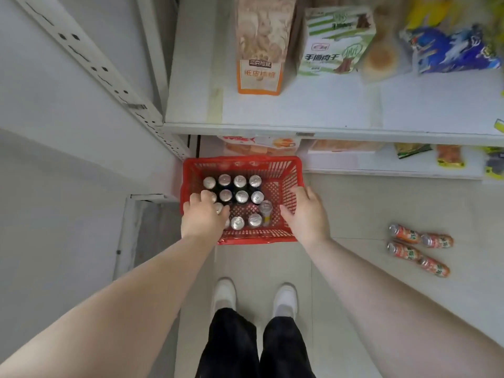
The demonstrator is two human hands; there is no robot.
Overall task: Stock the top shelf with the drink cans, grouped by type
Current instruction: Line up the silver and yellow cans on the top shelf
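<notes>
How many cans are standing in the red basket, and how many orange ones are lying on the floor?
Cans standing in the red basket, tops I can see: 12 (e.g.); the left hand may hide more.
Orange cans lying on the floor: 4 (e.g.).
Total: 16 cans in view.

Red basket (289, 170) on floor, open from above; L side packed w/ upright cans (240, 184), tops close together, little finger room btwn them. R side of basket bare mesh, free, one yellow can (265, 212) leaning at its edge. Shelf edge (327, 130) overhangs just beyond basket's far rim. Slotted upright post (109, 75) blocks L. Four orange cans (420, 249) lie on floor tiles to R, well apart from basket.
</notes>
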